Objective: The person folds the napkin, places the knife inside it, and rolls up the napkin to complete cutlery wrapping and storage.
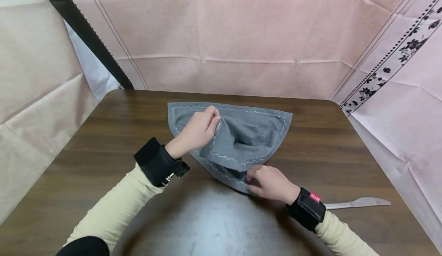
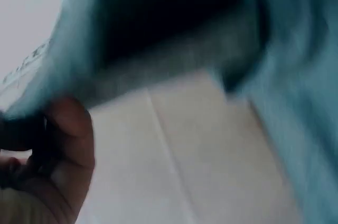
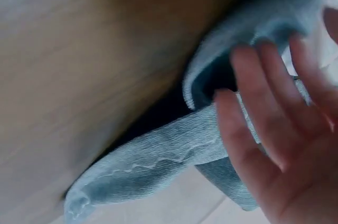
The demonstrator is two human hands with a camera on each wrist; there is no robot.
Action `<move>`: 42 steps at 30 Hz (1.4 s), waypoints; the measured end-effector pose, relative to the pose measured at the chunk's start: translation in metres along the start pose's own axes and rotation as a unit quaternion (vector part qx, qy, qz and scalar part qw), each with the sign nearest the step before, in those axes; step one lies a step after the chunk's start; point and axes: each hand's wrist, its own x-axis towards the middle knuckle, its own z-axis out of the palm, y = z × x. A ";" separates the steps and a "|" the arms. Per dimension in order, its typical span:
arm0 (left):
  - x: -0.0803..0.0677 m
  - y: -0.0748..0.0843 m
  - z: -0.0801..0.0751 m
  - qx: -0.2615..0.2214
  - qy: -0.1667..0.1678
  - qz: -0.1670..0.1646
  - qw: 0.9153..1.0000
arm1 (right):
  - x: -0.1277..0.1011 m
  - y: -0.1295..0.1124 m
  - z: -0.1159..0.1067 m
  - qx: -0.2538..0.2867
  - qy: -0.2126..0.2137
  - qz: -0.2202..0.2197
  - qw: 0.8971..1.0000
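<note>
A grey-blue cloth (image 1: 257, 127) with wavy white stitching along its edges lies partly folded and rumpled on the table. My left hand (image 1: 198, 127) pinches a part of it and holds it raised. In the left wrist view the bent thumb and fingers grip the blurred cloth (image 2: 79, 78) at its edge. My right hand (image 1: 271, 183) is at the cloth's near edge. The right wrist view shows that hand (image 3: 280, 139) with its fingers spread and nearly straight beside the cloth (image 3: 153, 160); whether they touch it I cannot tell.
On the brown wooden table (image 1: 121, 129) a pale plastic knife (image 1: 362, 202) lies to the right, partly behind the right wrist strap (image 1: 305, 210). Pale pink sheeting (image 1: 241, 29) hangs behind the table and at both sides.
</note>
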 end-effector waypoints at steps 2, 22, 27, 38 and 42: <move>0.003 0.002 0.004 -0.058 0.010 -0.029 0.998 | 0.004 -0.002 -0.001 0.004 0.047 0.017 0.999; 0.011 0.016 0.055 -0.154 -0.045 -0.054 0.985 | 0.032 -0.006 -0.073 0.077 0.445 -0.016 0.892; 0.004 0.004 0.077 0.054 -0.084 -0.071 0.992 | 0.025 -0.003 -0.083 0.087 0.471 -0.007 0.878; -0.004 -0.032 0.067 0.185 -0.075 -0.129 0.971 | 0.002 0.014 -0.093 0.067 0.492 0.046 0.866; -0.017 -0.042 0.056 0.186 -0.077 -0.141 0.969 | -0.005 0.020 -0.095 0.056 0.496 0.057 0.865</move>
